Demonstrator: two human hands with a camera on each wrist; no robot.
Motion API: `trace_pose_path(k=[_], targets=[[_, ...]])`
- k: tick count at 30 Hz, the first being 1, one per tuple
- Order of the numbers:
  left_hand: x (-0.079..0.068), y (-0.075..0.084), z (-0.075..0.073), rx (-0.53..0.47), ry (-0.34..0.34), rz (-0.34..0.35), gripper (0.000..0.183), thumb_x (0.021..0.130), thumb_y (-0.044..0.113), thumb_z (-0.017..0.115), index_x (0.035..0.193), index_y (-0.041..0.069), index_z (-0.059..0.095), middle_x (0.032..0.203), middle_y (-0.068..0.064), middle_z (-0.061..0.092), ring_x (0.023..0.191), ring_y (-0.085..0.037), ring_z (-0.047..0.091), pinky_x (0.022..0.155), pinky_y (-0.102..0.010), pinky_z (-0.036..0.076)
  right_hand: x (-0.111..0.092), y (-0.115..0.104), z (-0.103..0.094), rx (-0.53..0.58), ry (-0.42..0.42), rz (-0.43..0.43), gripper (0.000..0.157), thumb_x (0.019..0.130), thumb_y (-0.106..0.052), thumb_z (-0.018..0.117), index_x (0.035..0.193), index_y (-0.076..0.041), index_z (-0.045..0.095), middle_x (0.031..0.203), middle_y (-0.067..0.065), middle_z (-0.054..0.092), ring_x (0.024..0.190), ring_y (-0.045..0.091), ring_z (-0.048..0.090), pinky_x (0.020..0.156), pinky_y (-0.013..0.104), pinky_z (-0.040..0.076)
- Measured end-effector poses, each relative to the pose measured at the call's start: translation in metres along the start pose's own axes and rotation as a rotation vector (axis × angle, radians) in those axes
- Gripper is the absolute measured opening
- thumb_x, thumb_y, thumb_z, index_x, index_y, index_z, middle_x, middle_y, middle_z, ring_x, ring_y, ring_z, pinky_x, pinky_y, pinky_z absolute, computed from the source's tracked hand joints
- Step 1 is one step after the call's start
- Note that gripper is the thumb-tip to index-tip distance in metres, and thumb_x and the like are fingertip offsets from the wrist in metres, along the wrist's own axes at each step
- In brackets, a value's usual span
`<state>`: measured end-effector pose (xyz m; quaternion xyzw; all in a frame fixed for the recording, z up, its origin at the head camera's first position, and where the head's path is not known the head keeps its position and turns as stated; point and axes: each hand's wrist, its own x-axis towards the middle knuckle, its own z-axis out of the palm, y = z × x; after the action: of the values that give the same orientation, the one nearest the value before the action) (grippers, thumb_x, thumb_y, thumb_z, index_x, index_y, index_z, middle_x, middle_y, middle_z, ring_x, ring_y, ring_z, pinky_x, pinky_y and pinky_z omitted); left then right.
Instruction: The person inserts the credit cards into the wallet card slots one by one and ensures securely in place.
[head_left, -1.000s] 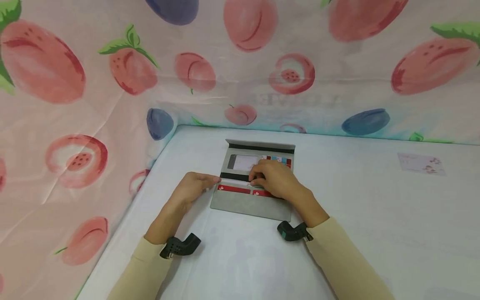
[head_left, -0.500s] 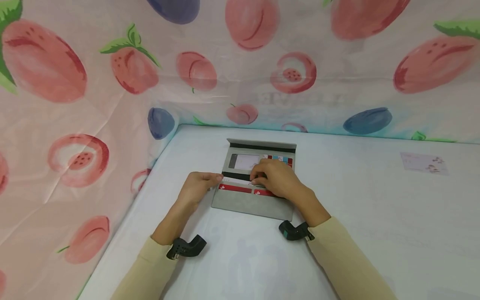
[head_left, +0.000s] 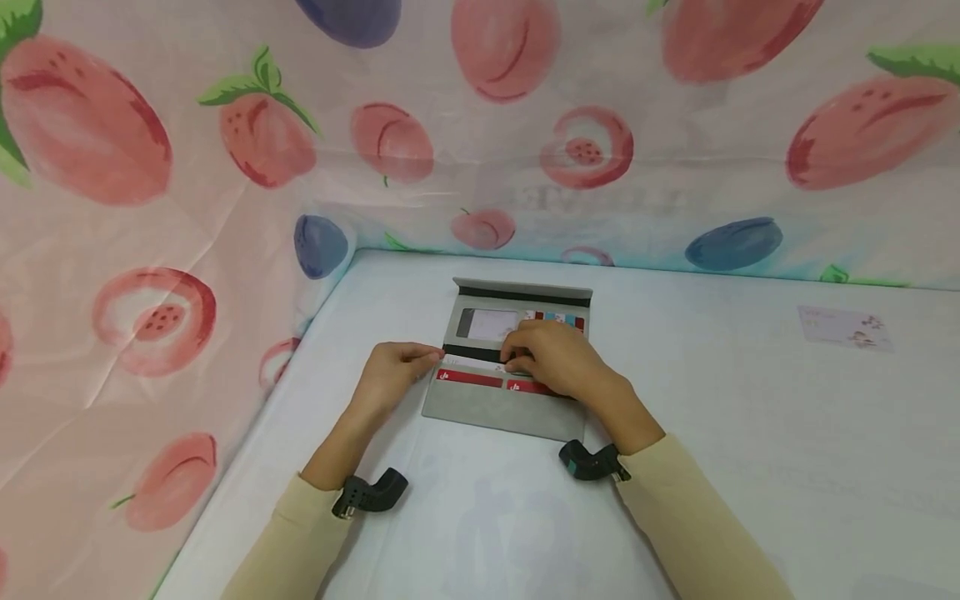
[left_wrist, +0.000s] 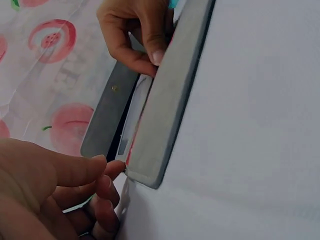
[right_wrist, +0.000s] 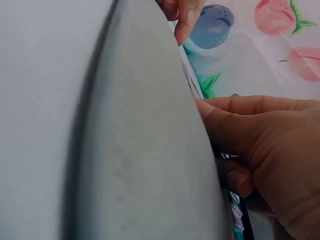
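Note:
A grey wallet lies unfolded on the table. Along its middle pocket shows the top strip of a white printed card. My right hand pinches this card between thumb and forefinger, covering the wallet's right part. At the wallet's left edge, thumb and forefinger of my left hand pinch the card's left end; in the left wrist view the forefinger tip meets the wallet's corner. Two red cards peek out of the slots just below. In the upper half are a clear window and several colourful cards.
A pale card with a flower print lies flat on the white table at the right. Fruit-patterned cloth closes off the back and left sides. Black wrist cameras sit on both wrists.
My left hand's fingers, straighter at first along the wallet's left edge, have drawn into a pinch at the white card's end. The right hand and the wallet have stayed in place.

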<state>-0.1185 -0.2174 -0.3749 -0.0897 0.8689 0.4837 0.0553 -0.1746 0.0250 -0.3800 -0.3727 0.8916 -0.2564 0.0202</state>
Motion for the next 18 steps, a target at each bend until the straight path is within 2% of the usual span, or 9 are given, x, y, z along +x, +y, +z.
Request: trace_pose_path(k=[2,4,6,9,14,18], targets=[[0.000,-0.001,0.001,0.018,0.014,0.016,0.019,0.094,0.013,0.061,0.105,0.002,0.073,0.112,-0.011,0.067,0.109,-0.023,0.057,0.087,-0.037,0.049,-0.001,0.000,-0.001,-0.008,0.002,-0.011,0.003,0.086,-0.020,0.074,0.088,-0.020,0.075,0.084,-0.009,0.061,0.074,0.009,0.057,0.066,0.028,0.050],[0.000,-0.002,0.001,0.057,0.031,0.041,0.018,0.094,0.013,0.062,0.103,0.004,0.074,0.103,-0.010,0.069,0.097,-0.022,0.059,0.077,-0.033,0.050,-0.001,-0.001,-0.002,0.009,-0.010,0.009,0.002,0.086,-0.018,0.073,0.087,-0.019,0.075,0.084,-0.010,0.063,0.075,0.009,0.057,0.067,0.028,0.050],[0.001,-0.005,0.002,0.094,0.042,0.076,0.016,0.093,0.014,0.063,0.101,0.005,0.074,0.090,-0.007,0.068,0.083,-0.020,0.057,0.068,-0.030,0.047,0.000,-0.002,-0.004,0.047,-0.030,0.052,0.003,0.085,-0.016,0.074,0.086,-0.018,0.075,0.083,-0.010,0.065,0.073,0.010,0.057,0.066,0.028,0.050],[0.004,-0.010,0.000,0.132,0.027,0.152,0.013,0.091,0.014,0.066,0.100,0.007,0.072,0.071,-0.005,0.059,0.066,-0.018,0.049,0.058,-0.028,0.039,0.000,-0.004,-0.006,0.109,-0.041,0.133,0.004,0.084,-0.011,0.074,0.084,-0.016,0.075,0.078,-0.010,0.067,0.068,0.011,0.055,0.062,0.028,0.047],[0.011,-0.024,-0.008,0.161,-0.065,0.291,0.019,0.086,0.015,0.073,0.104,0.012,0.070,0.067,0.000,0.052,0.060,-0.016,0.045,0.054,-0.026,0.037,0.000,-0.008,-0.006,0.157,-0.005,0.191,0.005,0.081,-0.010,0.076,0.080,-0.015,0.075,0.071,-0.010,0.067,0.064,0.011,0.054,0.057,0.028,0.044],[0.013,-0.030,-0.014,0.167,-0.119,0.348,0.024,0.085,0.017,0.075,0.108,0.013,0.071,0.070,0.001,0.053,0.063,-0.015,0.047,0.054,-0.025,0.037,0.001,-0.009,-0.005,0.148,0.025,0.193,0.003,0.081,-0.015,0.078,0.079,-0.015,0.076,0.071,-0.011,0.068,0.068,0.011,0.056,0.059,0.029,0.046]])
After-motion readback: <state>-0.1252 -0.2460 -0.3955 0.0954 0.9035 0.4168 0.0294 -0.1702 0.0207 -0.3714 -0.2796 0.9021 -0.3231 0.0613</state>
